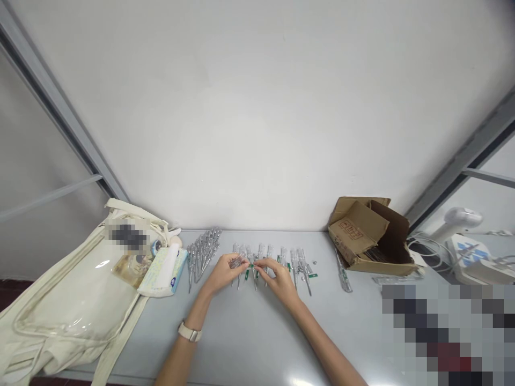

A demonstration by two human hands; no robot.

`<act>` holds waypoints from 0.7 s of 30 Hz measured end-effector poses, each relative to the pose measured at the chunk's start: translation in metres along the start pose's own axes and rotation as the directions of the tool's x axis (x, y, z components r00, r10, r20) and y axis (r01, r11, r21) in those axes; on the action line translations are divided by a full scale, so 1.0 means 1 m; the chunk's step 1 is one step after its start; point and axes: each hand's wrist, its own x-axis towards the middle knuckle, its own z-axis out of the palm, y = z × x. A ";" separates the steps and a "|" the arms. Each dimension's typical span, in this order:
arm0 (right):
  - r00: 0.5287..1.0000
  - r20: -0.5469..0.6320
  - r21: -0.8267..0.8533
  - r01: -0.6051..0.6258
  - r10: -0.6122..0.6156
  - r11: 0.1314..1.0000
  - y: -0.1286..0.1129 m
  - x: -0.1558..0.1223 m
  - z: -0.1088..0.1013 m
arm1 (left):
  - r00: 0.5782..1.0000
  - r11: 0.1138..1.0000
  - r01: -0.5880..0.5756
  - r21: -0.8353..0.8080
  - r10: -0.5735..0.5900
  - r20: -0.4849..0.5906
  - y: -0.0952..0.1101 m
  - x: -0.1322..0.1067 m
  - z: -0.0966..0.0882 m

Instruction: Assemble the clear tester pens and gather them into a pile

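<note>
Left fingers (242, 268), right fingers (266, 262): pinching small green strip (251, 265)
Beyond fingers: slender clear-handled screwdrivers (262, 251)
Right of fingers: creased cardboard box (356, 229)

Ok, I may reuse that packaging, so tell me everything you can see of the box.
The box is brown, apparently cardboard, with reddish print on its left side and creased flaps standing open. It sits on the right part of the grey table, close to the wall, its opening partly visible. Something brownish lies inside, too unclear to identify. A screwdriver lies by its left side; whether they touch is unclear.
</note>
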 end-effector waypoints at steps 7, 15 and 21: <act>0.982 -0.133 0.086 -0.121 0.132 0.989 0.001 0.004 -0.007 | 0.961 0.867 -0.069 0.493 0.191 -0.202 -0.006 -0.001 -0.002; 0.980 -0.106 0.161 -0.149 0.167 0.976 -0.001 0.004 -0.005 | 0.961 0.760 -0.177 0.625 0.270 -0.057 -0.007 -0.006 0.005; 0.983 -0.119 0.126 -0.126 0.141 0.984 -0.002 0.005 -0.007 | 0.965 0.756 -0.191 0.626 0.261 -0.021 -0.009 -0.005 0.006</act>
